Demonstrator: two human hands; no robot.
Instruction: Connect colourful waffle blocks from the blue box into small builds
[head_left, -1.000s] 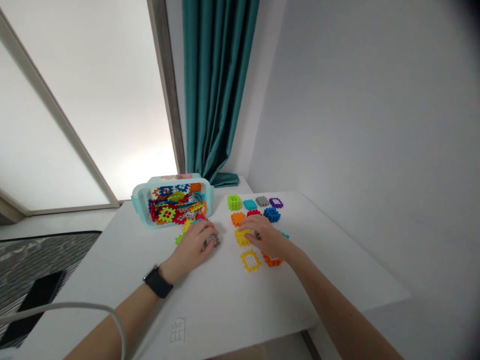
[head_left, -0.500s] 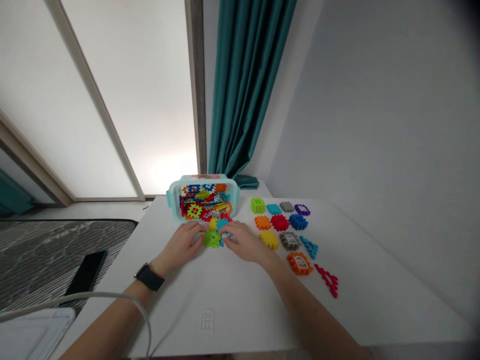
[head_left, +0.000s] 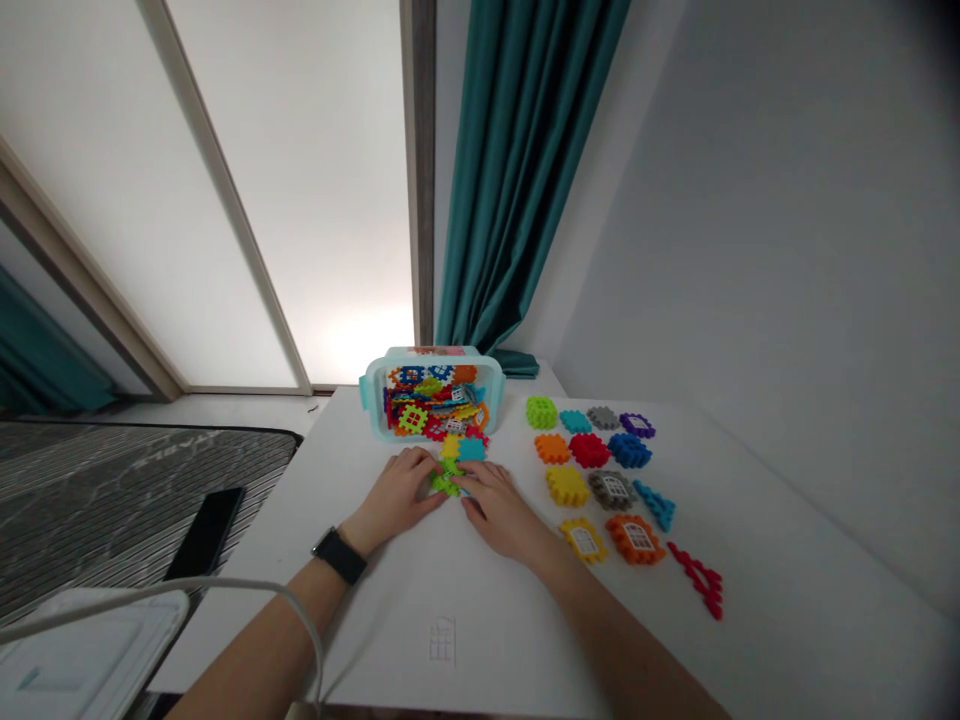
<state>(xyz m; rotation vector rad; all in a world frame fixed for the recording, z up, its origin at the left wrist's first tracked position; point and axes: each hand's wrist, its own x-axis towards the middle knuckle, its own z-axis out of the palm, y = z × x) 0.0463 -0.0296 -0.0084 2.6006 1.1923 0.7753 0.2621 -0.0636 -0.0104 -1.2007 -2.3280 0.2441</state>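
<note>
A lime-green notched plastic building piece (head_left: 448, 478) lies on the white table between my hands. My left hand (head_left: 405, 492) grips its left side with thumb and curled fingers; a black watch (head_left: 339, 556) is on that wrist. The fingers of my right hand (head_left: 501, 508) are closed at its right edge, covering part of it. Just beyond are a yellow piece (head_left: 451, 447) and a turquoise piece (head_left: 472, 449), close against the green one. Whether they are locked together I cannot tell. Behind them stands a light-blue bin (head_left: 365, 393) holding many colourful pieces.
To the right lie sorted piles, among them red (head_left: 589, 450), blue (head_left: 630, 451), orange (head_left: 636, 540) and yellow window pieces (head_left: 583, 540), plus a red triangular frame (head_left: 697, 580). A pale cable (head_left: 247, 582) arcs across the lower left. A dark phone-like slab (head_left: 205, 532) lies left of the table.
The view has swung left, so everything sits further right. My right fingers have drawn back from the turquoise piece towards the green one. The yellow window piece beside my right forearm has come into view.
</note>
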